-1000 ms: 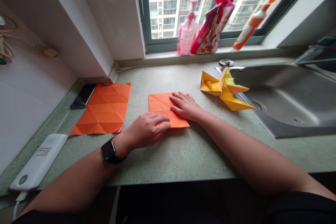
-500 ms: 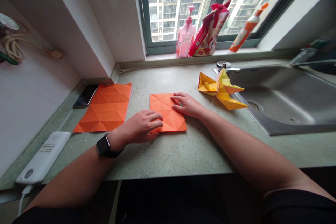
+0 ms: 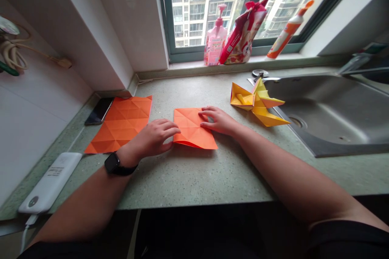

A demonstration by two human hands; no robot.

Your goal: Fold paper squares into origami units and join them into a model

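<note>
A folded orange sheet of paper (image 3: 191,129) with crease lines lies on the counter in front of me. Its near edge bows up, showing a gap between the layers. My left hand (image 3: 156,135), with a black watch on the wrist, grips its near left corner, fingers on top and thumb low at the edge. Resting on the paper's right side is my right hand (image 3: 220,121), its fingers stretched out and apart. Left of the hands, a larger creased orange sheet (image 3: 121,121) lies spread out.
Right of my hands, a yellow folded-paper figure (image 3: 258,103) stands by the steel sink (image 3: 334,149). A phone (image 3: 99,111) and a white power bank (image 3: 51,182) are on the left. A pink pump bottle (image 3: 215,42), red bag (image 3: 244,34) and orange-white bottle (image 3: 287,34) line the windowsill.
My left hand has shifted left, off the paper's middle to its left edge. The paper's near edge has lifted into a bow. My right hand has stayed almost in place.
</note>
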